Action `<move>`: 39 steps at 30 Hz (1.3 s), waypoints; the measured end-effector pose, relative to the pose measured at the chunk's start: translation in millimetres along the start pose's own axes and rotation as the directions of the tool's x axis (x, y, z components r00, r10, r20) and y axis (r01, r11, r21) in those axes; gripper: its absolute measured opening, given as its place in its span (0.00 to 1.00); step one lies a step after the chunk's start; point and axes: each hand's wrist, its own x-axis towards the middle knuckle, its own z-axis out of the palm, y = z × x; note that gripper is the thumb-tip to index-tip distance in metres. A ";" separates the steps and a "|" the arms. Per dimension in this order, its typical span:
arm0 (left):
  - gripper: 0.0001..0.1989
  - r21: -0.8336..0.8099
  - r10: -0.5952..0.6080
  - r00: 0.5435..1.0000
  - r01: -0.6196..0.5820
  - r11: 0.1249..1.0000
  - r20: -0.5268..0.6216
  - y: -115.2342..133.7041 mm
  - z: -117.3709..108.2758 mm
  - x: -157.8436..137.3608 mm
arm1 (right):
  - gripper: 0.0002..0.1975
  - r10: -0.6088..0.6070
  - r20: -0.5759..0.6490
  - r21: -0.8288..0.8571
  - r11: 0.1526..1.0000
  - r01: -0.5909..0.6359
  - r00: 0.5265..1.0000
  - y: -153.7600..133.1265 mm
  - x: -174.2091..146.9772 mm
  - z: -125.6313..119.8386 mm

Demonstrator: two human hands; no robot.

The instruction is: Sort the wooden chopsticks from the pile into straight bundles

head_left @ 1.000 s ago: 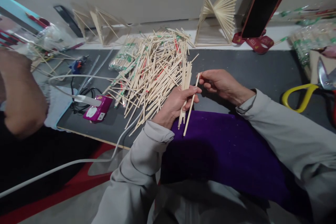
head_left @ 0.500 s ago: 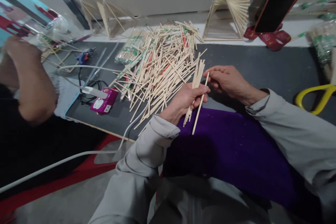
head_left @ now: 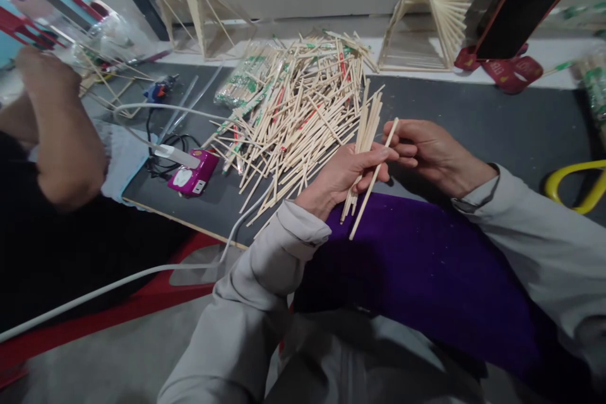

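My left hand (head_left: pixel 338 173) is closed around a bunch of pale wooden chopsticks (head_left: pixel 370 118), which fan out slightly above the fist and poke out below it. One single chopstick (head_left: pixel 365 207) slants apart from the bunch, crossing my left thumb and fingertips. At its upper end my right hand (head_left: pixel 438 154) pinches it, with the other fingers curled. Just beyond my left hand spreads a big loose pile of chopsticks (head_left: pixel 303 129), some in green or red printed wrappers. A purple cloth (head_left: pixel 426 259) covers my lap beneath both hands.
A purple power adapter (head_left: pixel 193 173) with a white cable sits left, near a blue glue gun (head_left: pixel 158 89). Stick structures (head_left: pixel 442 25) stand along the wall. Yellow-handled scissors (head_left: pixel 575 186) lie right. Another person's arm (head_left: pixel 71 132) is at far left.
The view has shifted slightly, so most things sit a little further right. My right hand's fingers have come closer around the single chopstick's upper end. The bunch stays in my left hand.
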 end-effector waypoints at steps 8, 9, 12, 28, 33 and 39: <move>0.13 -0.117 0.042 0.996 -0.050 0.992 -0.073 0.9 -4.8 2.5 | 0.06 0.029 -0.105 0.077 0.997 -0.021 0.994 0.1 3.9 -9.2; 0.12 -0.112 0.027 0.996 -0.036 0.993 -0.083 1.1 -5.2 2.7 | 0.06 0.024 -0.115 0.083 0.996 -0.014 0.993 -0.2 4.4 -10.0; 0.12 -0.093 -0.017 0.995 0.007 0.996 -0.103 2.2 -6.0 2.3 | 0.09 -0.025 -0.121 0.082 0.996 0.035 0.992 -0.1 5.5 -10.6; 0.08 -0.029 -0.145 0.986 0.143 0.989 -0.084 1.4 -7.1 3.9 | 0.04 -0.114 -0.204 -0.041 0.993 0.108 0.972 6.1 11.4 -11.4; 0.07 -0.085 -0.116 0.993 0.113 0.990 -0.029 -3.3 -9.4 5.9 | 0.04 -0.124 -0.177 -0.058 0.992 0.115 0.976 6.8 11.6 -12.5; 0.08 -0.214 -0.008 0.996 -0.011 0.977 -0.086 15.7 -10.6 -3.7 | 0.06 -0.134 -0.123 0.016 0.990 0.137 0.983 4.7 11.0 -13.8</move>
